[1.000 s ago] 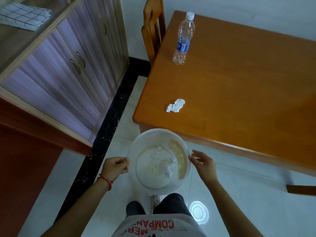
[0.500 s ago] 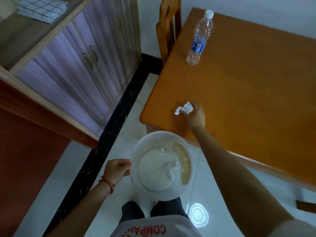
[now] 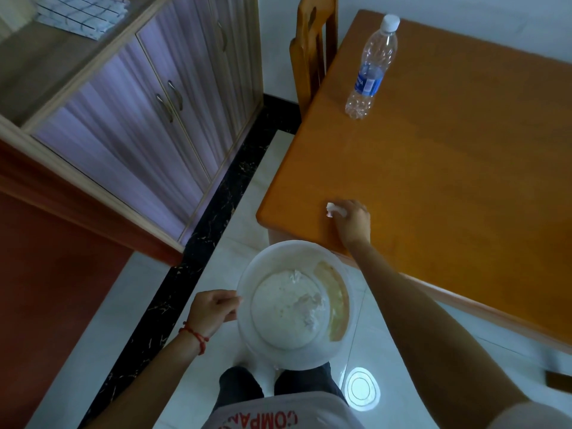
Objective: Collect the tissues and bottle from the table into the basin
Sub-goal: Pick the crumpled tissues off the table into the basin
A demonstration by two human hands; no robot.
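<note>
While my right hand [image 3: 351, 221] pinches a tissue [image 3: 332, 209] nr table [image 3: 448, 187] corner, left hand [image 3: 213, 309] grips basin [image 3: 247, 292] rim; bottle [image 3: 373, 68] upright, cap up, far edge, bare wood btwn.

1. A wooden chair [image 3: 312, 54] stands pushed against the far left corner of the table.
2. A cabinet [image 3: 145, 119] with pale purple doors lines the left side.
3. A folded checked cloth [image 3: 83, 10] lies on top of it.
4. White floor tiles [image 3: 247, 193] meet a black border strip [image 3: 216, 209].

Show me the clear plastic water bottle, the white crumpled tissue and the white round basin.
clear plastic water bottle [image 3: 370, 76], head view, blue label
white crumpled tissue [image 3: 331, 209], head view, exposed end
white round basin [image 3: 244, 286], head view, left rim
</note>
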